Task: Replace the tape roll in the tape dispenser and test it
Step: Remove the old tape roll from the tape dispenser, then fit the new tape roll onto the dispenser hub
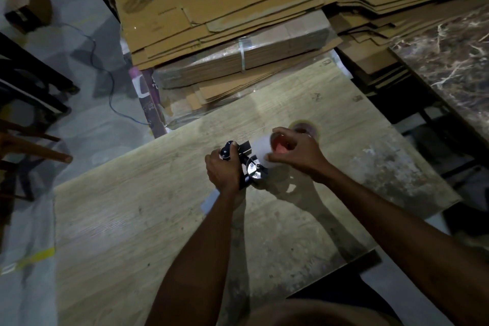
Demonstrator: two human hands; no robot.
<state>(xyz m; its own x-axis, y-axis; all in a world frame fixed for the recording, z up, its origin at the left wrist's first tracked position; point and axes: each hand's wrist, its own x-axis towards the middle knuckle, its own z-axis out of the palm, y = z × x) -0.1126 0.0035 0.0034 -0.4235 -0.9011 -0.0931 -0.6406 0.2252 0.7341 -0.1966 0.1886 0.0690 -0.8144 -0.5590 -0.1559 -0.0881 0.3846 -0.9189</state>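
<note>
A black and metal tape dispenser point(250, 165) sits over the middle of the wooden table point(132, 214). My left hand point(221, 170) grips its handle from the left. My right hand point(296, 152) holds a pale tape roll point(262, 152) with a reddish core, fingers curled round it, right beside the dispenser's metal hub. Another roll point(311, 131), brownish, lies on the table just behind my right hand, partly hidden by it.
Stacks of flattened cardboard boxes point(225, 15) rise behind the table's far edge. A dark marble slab point(449, 55) is at the right. A blue cable point(111, 92) runs over the floor at the left, near chair legs point(37, 151).
</note>
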